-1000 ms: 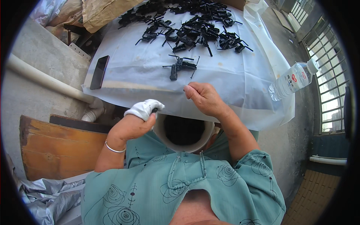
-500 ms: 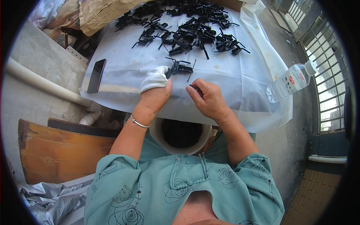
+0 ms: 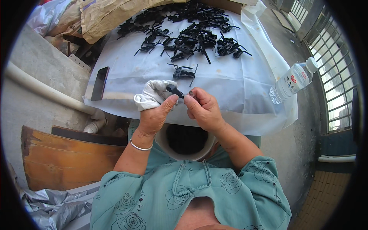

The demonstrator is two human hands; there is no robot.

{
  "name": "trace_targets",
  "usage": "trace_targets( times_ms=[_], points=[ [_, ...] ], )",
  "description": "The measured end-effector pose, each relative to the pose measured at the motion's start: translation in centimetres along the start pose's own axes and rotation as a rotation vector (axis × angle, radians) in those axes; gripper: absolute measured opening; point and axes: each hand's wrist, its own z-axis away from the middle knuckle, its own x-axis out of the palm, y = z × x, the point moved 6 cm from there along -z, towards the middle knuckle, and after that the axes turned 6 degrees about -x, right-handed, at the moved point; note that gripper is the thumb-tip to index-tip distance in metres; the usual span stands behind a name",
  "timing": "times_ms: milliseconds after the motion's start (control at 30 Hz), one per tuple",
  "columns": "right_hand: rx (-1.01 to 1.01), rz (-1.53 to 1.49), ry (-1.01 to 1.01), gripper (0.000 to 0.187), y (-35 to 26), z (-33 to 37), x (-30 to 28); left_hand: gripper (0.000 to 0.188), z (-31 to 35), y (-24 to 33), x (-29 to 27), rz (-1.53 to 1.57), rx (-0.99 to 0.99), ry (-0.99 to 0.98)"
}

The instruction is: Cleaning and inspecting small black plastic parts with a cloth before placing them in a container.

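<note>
My left hand (image 3: 155, 109), partly covered by a white cloth glove (image 3: 148, 96), is closed on a small black plastic part (image 3: 174, 91). Fingers of my right hand (image 3: 204, 108) pinch the thin end of that same part, so both hands meet on it above the near edge of the table. Just beyond them a single black part with thin prongs (image 3: 184, 72) lies on the white sheet. Farther back spreads a heap of similar black pronged parts (image 3: 195, 38). Below my hands, between my knees, stands a white bucket (image 3: 163, 138) with dark contents.
A white plastic sheet (image 3: 126, 73) covers the table. A dark phone (image 3: 100, 83) lies at its left, a clear water bottle (image 3: 291, 82) stands at its right. Brown paper (image 3: 115, 17) overhangs the far left corner. A wooden board (image 3: 69, 159) and a white pipe (image 3: 50, 90) are at the left.
My left hand has drawn back toward me, leaving the pronged part on the sheet. My right hand has moved in to meet it, and both now hold the small black part.
</note>
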Motion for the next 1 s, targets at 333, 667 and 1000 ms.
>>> trace_targets(
  times_ms=[333,667,1000],
  points=[
    [-0.683,0.799,-0.026,0.011,-4.8,0.3,0.4,0.028,0.4,-1.5,1.7,-0.206,-0.163,-0.126],
    [-0.306,0.666,-0.134,0.022,-3.0,-0.4,-0.8,0.029,0.3,-0.7,1.9,-0.469,-0.091,-0.042],
    [-0.249,0.718,0.003,0.027,-0.6,-0.6,-0.3,0.031,1.2,0.0,2.5,-0.844,0.305,-0.002]
  ],
)
